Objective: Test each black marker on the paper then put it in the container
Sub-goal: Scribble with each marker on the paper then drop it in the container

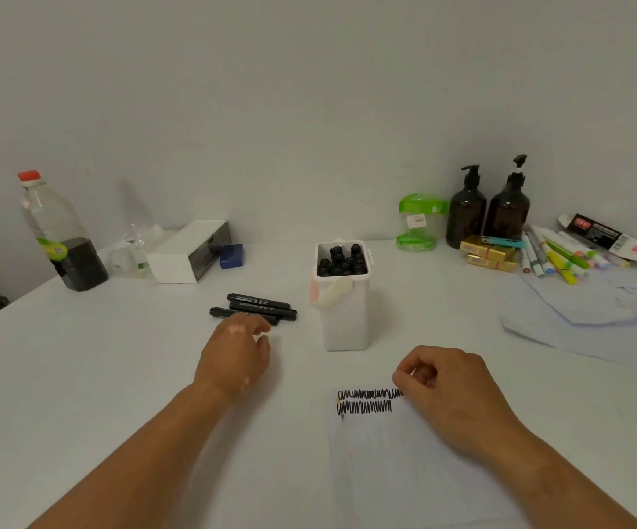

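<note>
Three black markers (pixel 259 305) lie side by side on the white table, left of centre. My left hand (pixel 237 349) hovers just in front of them, its fingers loosely curled over the nearest marker; no grip is visible. A tall white container (pixel 345 318) with a handle stands at the centre, holding several black markers upright. The paper (pixel 404 452) lies in front of it with two rows of black scribble (pixel 366 400) at its top. My right hand (pixel 450 387) rests on the paper's upper right part, fingers curled, holding nothing.
A plastic bottle (pixel 61 234) with dark liquid stands far left, next to a white box (pixel 191 252) and a blue item (pixel 232 256). At the back right are a green jar (pixel 418 221), two brown pump bottles (pixel 488 211), coloured markers (pixel 557 257) and loose sheets (pixel 595 311).
</note>
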A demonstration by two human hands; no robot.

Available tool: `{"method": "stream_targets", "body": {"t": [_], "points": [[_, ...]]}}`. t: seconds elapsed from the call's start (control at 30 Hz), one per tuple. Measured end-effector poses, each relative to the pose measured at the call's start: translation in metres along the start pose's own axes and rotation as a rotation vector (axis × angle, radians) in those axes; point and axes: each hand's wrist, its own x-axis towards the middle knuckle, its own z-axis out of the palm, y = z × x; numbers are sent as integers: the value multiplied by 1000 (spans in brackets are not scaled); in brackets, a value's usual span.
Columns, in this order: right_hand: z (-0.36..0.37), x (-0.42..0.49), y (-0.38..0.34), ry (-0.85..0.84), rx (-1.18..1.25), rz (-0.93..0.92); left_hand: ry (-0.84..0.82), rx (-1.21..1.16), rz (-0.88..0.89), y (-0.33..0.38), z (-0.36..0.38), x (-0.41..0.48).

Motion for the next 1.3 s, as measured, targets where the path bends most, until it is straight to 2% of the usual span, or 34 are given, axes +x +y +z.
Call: {"method": "stream_targets", "body": {"t": [0.13, 0.23, 0.37, 0.57, 0.83, 0.9, 1.0, 1.13, 1.3], "points": [[-1, 0, 1, -8, 30, 19, -87, 264, -10, -25, -4, 32], [-3, 0, 1, -5, 55, 17, -161, 373, -10, -32, -1, 44], [-7, 1, 2, 5, 64, 29, -128, 475, 46, -36, 6, 49], [-7, 2, 3, 7, 74, 39, -125, 464, 105, -37, 9, 43], [-9, 0, 1, -1, 61, 40, -155, 325, 237, -23, -11, 7], [-9, -1, -1, -5, 67, 35, -144, 194, 231, -10, -19, -5], [-9, -2, -4, -15, 86, 29, -166, -145, 125, 20, -31, -22], [-8, -6, -8, -57, 158, -11, -331, -612, -1, 57, -38, -38], [-12, -10, -12, -219, 347, -58, -513, -1143, -83, 85, -27, -45]]}}
